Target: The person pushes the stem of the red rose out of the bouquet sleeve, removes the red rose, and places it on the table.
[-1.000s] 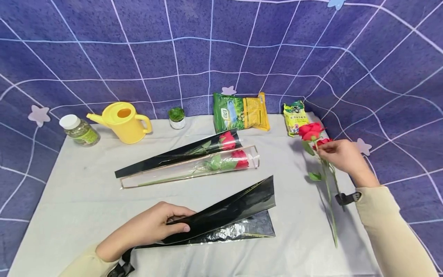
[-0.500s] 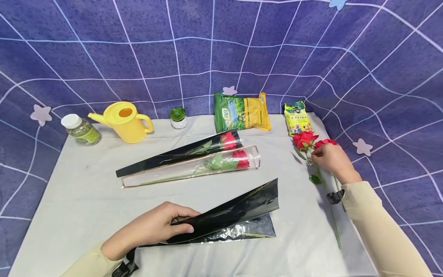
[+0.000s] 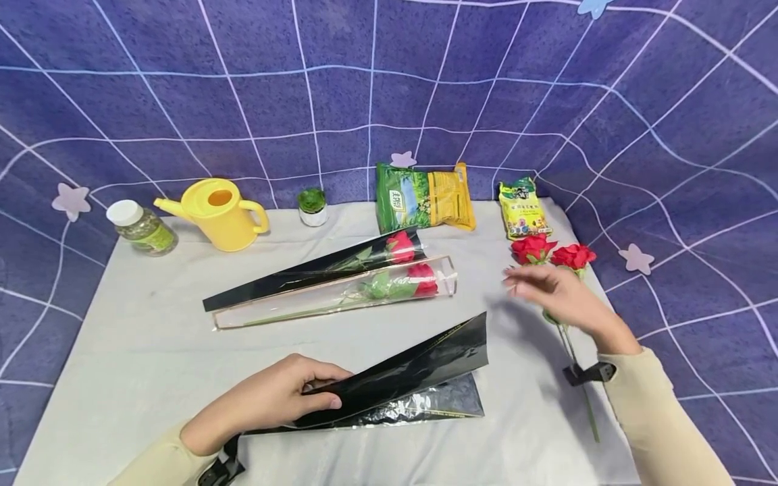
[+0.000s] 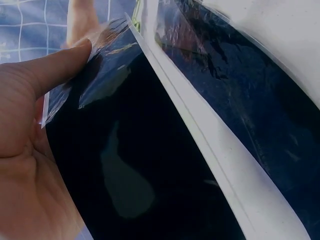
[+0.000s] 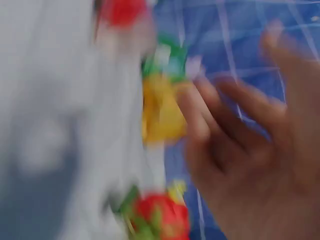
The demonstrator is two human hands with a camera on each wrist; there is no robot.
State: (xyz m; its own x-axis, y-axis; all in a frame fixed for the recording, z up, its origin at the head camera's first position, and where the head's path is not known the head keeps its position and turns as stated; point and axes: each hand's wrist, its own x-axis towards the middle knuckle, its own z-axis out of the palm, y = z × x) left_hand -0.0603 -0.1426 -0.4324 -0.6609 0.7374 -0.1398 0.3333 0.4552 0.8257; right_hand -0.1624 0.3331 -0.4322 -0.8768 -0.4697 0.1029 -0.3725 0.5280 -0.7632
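My left hand (image 3: 279, 395) pinches a black flower sleeve (image 3: 413, 364) between thumb and fingers, its wide end raised to the right. A second black sleeve (image 3: 437, 399) lies beneath it on the cloth. In the left wrist view the thumb presses on the clear part of the held sleeve (image 4: 125, 165). My right hand (image 3: 562, 297) is in the air with loosely bent fingers and nothing in them. It hangs over the stems of two loose red roses, one rose (image 3: 533, 248) left of the other rose (image 3: 573, 256). The right wrist view is blurred.
Two wrapped roses, one in a black sleeve (image 3: 304, 270) and one in a clear sleeve (image 3: 304, 307), lie mid-table. Along the back stand a lidded jar (image 3: 146, 233), yellow watering can (image 3: 221, 219), small potted plant (image 3: 313, 208), green-yellow bag (image 3: 422, 196) and smaller yellow packet (image 3: 523, 209).
My right hand has let go of the rose and moved left, away from the blooms. Both loose roses now lie at the right. My left hand keeps its hold on the black sleeve.
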